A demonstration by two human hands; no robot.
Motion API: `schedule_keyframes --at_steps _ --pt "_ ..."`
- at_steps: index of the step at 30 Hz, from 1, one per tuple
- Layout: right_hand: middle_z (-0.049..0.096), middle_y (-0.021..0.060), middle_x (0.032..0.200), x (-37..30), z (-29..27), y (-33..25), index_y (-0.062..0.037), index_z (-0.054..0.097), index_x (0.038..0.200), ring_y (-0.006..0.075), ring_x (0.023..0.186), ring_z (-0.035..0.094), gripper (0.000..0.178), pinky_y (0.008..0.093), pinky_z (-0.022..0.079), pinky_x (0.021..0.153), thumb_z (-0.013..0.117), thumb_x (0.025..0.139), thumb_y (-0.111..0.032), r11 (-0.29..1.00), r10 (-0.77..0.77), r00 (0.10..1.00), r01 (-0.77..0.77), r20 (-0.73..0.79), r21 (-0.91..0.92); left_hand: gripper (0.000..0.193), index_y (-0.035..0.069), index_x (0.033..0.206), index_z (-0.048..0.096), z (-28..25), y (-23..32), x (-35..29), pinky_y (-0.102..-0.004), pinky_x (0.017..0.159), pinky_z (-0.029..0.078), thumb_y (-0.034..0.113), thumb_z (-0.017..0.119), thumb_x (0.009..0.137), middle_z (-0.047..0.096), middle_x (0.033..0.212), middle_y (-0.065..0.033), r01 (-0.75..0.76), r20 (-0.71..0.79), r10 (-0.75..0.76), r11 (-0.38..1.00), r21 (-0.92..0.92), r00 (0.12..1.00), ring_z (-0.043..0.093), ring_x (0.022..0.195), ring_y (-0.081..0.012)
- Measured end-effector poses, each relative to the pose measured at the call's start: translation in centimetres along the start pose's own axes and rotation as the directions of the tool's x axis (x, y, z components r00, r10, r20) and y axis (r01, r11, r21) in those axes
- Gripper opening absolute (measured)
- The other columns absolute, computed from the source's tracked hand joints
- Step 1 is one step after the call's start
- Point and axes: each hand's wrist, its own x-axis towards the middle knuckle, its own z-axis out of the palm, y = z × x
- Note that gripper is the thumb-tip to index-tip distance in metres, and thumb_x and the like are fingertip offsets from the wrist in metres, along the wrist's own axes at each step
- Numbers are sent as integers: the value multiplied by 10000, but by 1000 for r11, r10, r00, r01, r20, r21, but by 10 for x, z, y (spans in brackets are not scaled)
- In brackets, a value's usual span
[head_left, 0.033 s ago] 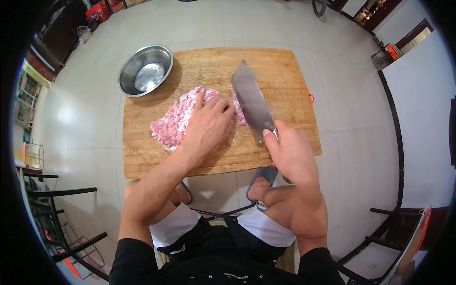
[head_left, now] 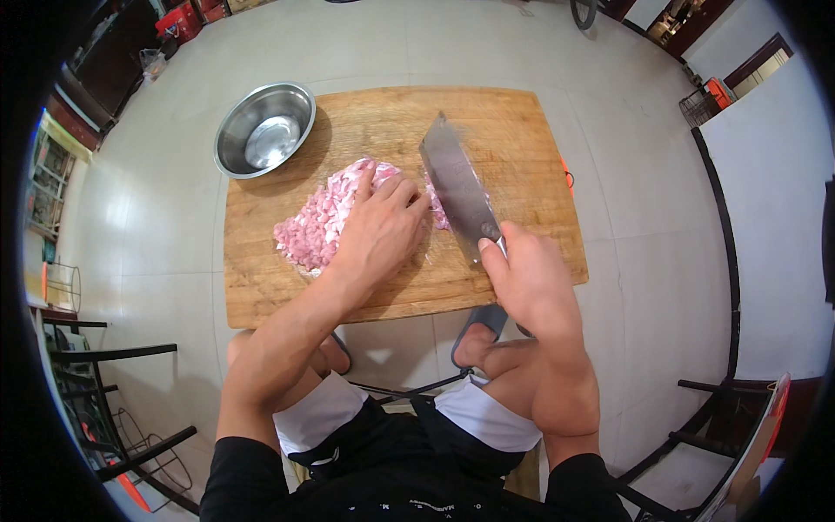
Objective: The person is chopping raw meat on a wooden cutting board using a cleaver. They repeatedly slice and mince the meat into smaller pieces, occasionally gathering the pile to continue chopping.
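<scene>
A heap of diced pink meat [head_left: 306, 230] lies on a wooden cutting board [head_left: 278, 300]. My left hand [head_left: 385, 224] rests on the heap's right side, its fingers bent and pressing down on the meat. In my right hand [head_left: 532, 271], the fingers are wrapped round the handle of a cleaver [head_left: 457, 178]. Its broad blade stands to the right of my left fingertips, tilted, and hides part of a smaller patch of finely cut meat [head_left: 437, 207]. Some bits show at the blade's right edge.
A steel bowl [head_left: 233, 142] with nothing in it stands at the board's far left corner. Dark chair frames [head_left: 122, 352] flank me on the left and right. My slippered feet [head_left: 480, 335] are beneath the board's near edge, on a tiled floor [head_left: 639, 200].
The cleaver and my right hand have shifted slightly left, toward my left fingertips. My left hand stays put on the meat.
</scene>
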Motion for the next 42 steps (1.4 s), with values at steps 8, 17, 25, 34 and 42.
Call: schedule_keyframes --at_steps 8,17,25,34,42 --pt "741 317 899 -5 4 -2 47 696 1045 546 886 718 310 611 567 793 655 1088 -257 996 -34 999 36 21 -83 321 76 1247 775 10 -3 -8 -583 1286 379 143 656 957 693 1147 -69 -52 -24 51 999 -15 998 656 1236 -259" --pt "798 290 1013 20 18 -23 20 733 1074 494 1029 778 158 583 628 881 646 1009 -96 949 -72 986 115 152 -294 259 80 1182 799 4 -5 -3 -544 1254 377 141 687 957 702 1126 -51 -60 68 61 998 -17 996 651 1205 -258" --pt "771 316 945 71 38 -12 95 693 1028 473 859 784 316 567 621 799 561 1075 -188 988 -107 994 107 5 -108 295 74 1196 793 11 -7 -7 -565 1269 383 128 658 939 683 1129 -55 -99 -26 99 995 -23 995 654 1202 -247" --pt "705 187 724 73 5 14 128 655 1000 271 542 741 347 455 606 609 553 1081 -194 961 84 987 -116 134 251 298 43 1204 783 7 -2 -15 -580 1284 384 130 653 951 688 1191 -70 -92 -22 93 994 52 995 649 1277 -247" --pt "751 302 900 36 11 21 99 696 1069 545 855 728 377 609 567 784 630 1101 -270 997 -78 994 80 -81 23 95 76 1007 726 0 -1 -17 -606 1311 356 143 689 951 693 1094 -76 -11 -45 12 1000 19 999 681 1201 -267"
